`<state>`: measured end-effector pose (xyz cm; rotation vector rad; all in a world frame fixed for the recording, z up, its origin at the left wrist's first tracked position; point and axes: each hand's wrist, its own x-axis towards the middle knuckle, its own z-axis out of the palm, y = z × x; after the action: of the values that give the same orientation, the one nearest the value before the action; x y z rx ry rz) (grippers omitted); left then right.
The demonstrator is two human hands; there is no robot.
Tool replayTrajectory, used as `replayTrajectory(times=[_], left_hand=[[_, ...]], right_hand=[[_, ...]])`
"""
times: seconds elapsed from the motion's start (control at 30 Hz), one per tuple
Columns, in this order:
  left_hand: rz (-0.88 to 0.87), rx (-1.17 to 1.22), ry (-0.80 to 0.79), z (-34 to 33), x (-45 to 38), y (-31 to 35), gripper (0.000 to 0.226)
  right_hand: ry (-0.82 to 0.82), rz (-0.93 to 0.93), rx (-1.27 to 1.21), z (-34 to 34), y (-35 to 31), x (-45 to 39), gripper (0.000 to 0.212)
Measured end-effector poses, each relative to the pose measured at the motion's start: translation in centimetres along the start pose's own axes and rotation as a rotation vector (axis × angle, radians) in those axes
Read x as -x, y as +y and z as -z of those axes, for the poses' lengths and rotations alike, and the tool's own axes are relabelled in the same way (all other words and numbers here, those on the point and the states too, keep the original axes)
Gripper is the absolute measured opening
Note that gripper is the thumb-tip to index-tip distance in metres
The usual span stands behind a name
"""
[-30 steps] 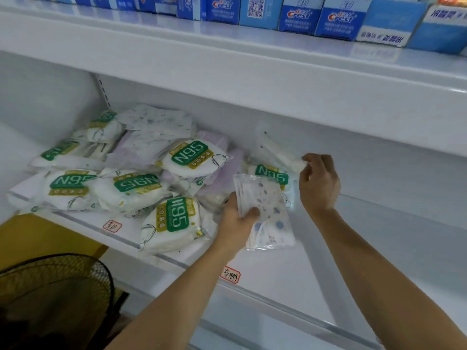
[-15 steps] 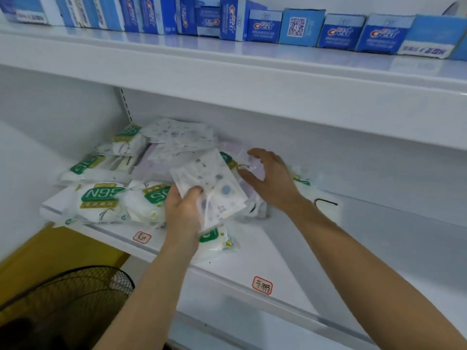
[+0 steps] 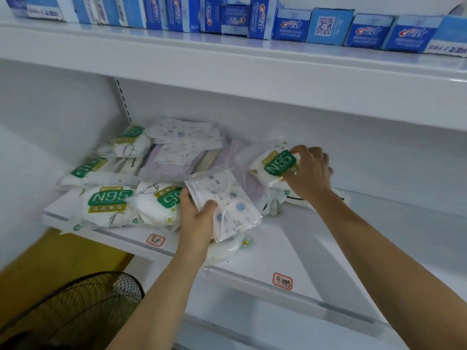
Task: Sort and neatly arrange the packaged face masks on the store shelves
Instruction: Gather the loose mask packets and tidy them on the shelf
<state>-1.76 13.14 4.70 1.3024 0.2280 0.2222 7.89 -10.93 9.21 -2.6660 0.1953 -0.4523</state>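
A loose pile of packaged masks lies on the white middle shelf [image 3: 290, 251]. My left hand [image 3: 195, 218] grips a clear pack of dotted masks [image 3: 225, 203] by its left end, held above the shelf. My right hand [image 3: 309, 170] grips a white N95 pack with a green label [image 3: 274, 164] at the pile's right side. More N95 packs [image 3: 108, 203] lie at the front left. Dotted packs [image 3: 184, 133] and a lilac pack [image 3: 171, 165] sit towards the back.
Blue toothpaste boxes [image 3: 290, 27] line the upper shelf. Two red-framed labels [image 3: 282, 281] are stuck on the middle shelf's front edge. A black fan grille [image 3: 83, 309] stands at the lower left, in front of a yellow surface [image 3: 50, 258].
My right hand has moved right from the pile's middle and taken hold of an N95 pack. My left hand still holds the dotted pack, now a little lower and further right.
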Motion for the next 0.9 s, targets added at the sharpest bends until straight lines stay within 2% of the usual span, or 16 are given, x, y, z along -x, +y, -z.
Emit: replayTrajectory(times=[0.1,0.2,0.27,0.37,0.43,0.5,0.57,0.63,0.7,0.8,0.9], left_hand=[[0.009,0.128,0.001,0.4,-0.3,1.6,0.07],[0.0,0.205,0.015,2.1,-1.3,3.4,0.064],[0.009,0.185,0.069,3.8,-2.5,4.4,0.058],[0.109,0.245,0.118,6.1,-4.3,4.6,0.059],[0.184,0.325,0.119,7.0,-4.9,4.3,0.059],[0.218,0.367,0.104,7.3,-5.1,3.8,0.057],[0.239,0.353,0.105,7.3,-5.0,3.6,0.057],[0.253,0.329,0.104,7.4,-5.2,3.3,0.059],[0.266,0.327,0.102,7.6,-5.3,3.1,0.061],[0.283,0.342,0.108,7.7,-5.2,3.3,0.059],[0.283,0.345,0.102,7.7,-5.0,3.7,0.06]], right_hand=[[0.019,0.257,-0.03,-1.1,-4.6,-0.3,0.052],[-0.113,0.498,-0.112,-3.0,-10.8,-1.7,0.056],[-0.23,0.572,-0.067,-4.5,-14.8,-3.0,0.067],[-0.404,0.676,0.179,-6.6,-19.4,-5.3,0.095],[-0.461,0.697,0.318,-8.0,-21.1,-6.7,0.1],[-0.467,0.682,0.304,-9.0,-22.0,-7.6,0.083],[-0.395,0.647,0.216,-9.5,-22.7,-8.3,0.059],[-0.356,0.622,0.204,-9.5,-23.4,-8.7,0.051],[-0.343,0.611,0.25,-9.4,-23.6,-8.9,0.049],[-0.326,0.628,0.331,-9.5,-22.7,-9.1,0.058],[-0.282,0.553,0.226,-9.2,-21.8,-9.2,0.053]])
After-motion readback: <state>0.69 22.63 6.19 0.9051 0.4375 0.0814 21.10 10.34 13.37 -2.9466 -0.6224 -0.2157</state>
